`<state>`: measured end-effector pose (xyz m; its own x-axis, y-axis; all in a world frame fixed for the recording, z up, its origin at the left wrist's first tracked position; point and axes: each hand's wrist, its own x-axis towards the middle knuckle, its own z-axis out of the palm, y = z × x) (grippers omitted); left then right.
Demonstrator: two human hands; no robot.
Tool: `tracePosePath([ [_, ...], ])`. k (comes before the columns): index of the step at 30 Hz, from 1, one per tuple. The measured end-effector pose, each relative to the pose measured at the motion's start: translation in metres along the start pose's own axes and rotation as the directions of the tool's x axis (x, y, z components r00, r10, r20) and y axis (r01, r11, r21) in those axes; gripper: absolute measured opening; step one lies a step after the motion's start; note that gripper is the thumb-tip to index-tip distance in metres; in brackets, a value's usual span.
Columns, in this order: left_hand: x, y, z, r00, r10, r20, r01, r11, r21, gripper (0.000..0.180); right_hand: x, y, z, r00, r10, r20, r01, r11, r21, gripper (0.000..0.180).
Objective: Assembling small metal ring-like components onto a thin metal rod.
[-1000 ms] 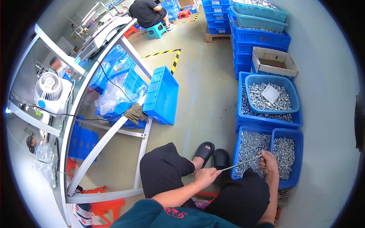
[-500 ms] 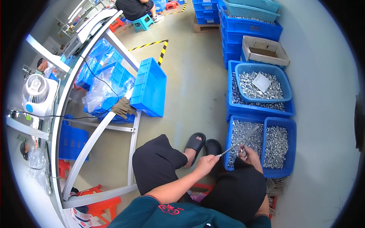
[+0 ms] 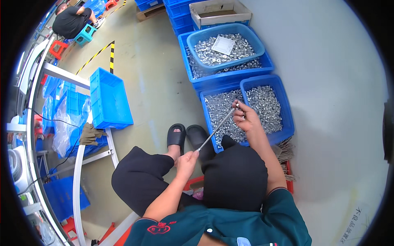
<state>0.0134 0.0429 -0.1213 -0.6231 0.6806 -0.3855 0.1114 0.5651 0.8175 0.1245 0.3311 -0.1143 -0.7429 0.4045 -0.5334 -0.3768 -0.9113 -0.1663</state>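
Note:
My left hand (image 3: pixel 186 165) is closed around the lower end of a thin metal rod (image 3: pixel 216 129), which slants up and to the right above my knees. At its far tip, my right hand (image 3: pixel 247 118) pinches a small silvery metal piece. More such pieces seem to sit in the curled fingers, partly hidden. Below the right hand stands a blue bin (image 3: pixel 207 123) full of loose small metal parts (image 3: pixel 223 104). A smaller blue basin (image 3: pixel 288 112) of similar parts rests on its right side.
Behind is another blue crate (image 3: pixel 269 67) with a light-blue basin (image 3: pixel 260 47) of metal parts and a white label. An upended blue crate (image 3: pixel 110 102) stands left, beside a metal-framed table (image 3: pixel 78 184). Thin rods (image 3: pixel 285 153) lie by my right leg. A person (image 3: pixel 69 20) sits far left.
My right hand has risen from the parts in the bin to the rod's far tip. The left hand still holds the rod. The whole view has shifted to the right.

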Motion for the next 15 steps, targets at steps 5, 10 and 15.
tracePosePath([
  [5,-0.0015,-0.0015,0.0003,1.0,0.008,-0.018,-0.008,0.999,0.036,0.041,-0.0065,0.0029,0.003,0.999,0.025,0.033,-0.024,0.999,-0.038,0.012],
  [10,-0.001,0.0008,-0.0015,0.999,0.03,-0.017,-0.029,0.998,0.064,0.042,-0.0084,0.0027,0.0034,0.996,0.08,0.048,-0.078,0.996,-0.041,0.013],
  [15,-0.001,0.0014,-0.003,0.999,0.049,-0.018,-0.048,0.997,0.06,0.039,-0.0115,0.0035,0.008,0.992,0.1,0.077,-0.102,0.995,0.019,0.013],
])
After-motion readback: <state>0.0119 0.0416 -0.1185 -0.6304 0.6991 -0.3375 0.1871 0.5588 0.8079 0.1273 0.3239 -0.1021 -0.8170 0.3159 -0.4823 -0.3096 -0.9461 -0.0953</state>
